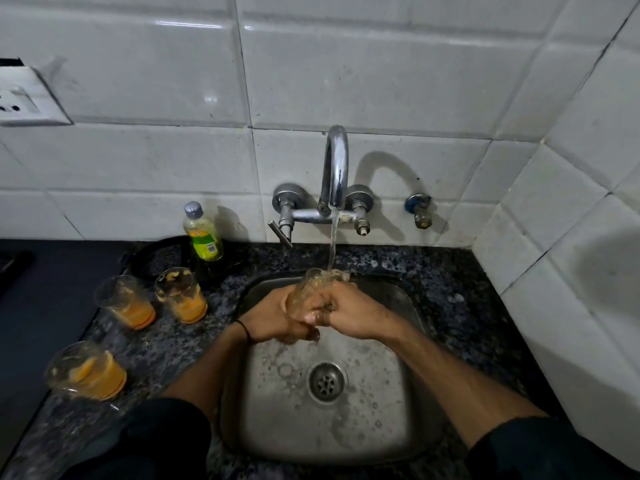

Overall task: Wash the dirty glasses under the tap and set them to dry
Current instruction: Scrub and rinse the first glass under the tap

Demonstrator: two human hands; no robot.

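We hold the drinking glass (313,289) tilted over the steel sink (408,393), its mouth up in the stream from the wall tap (336,168), so the water floods it and drains straight into the basin. Our left hand (277,318) wraps the base to steady it. Our right hand (346,315) curls round the side, probably to rub it clean. Three unwashed glasses (181,294) with orange dregs wait on the granite worktop (450,292) left of the sink, within easy reach, near the dish-soap bottle (202,232).
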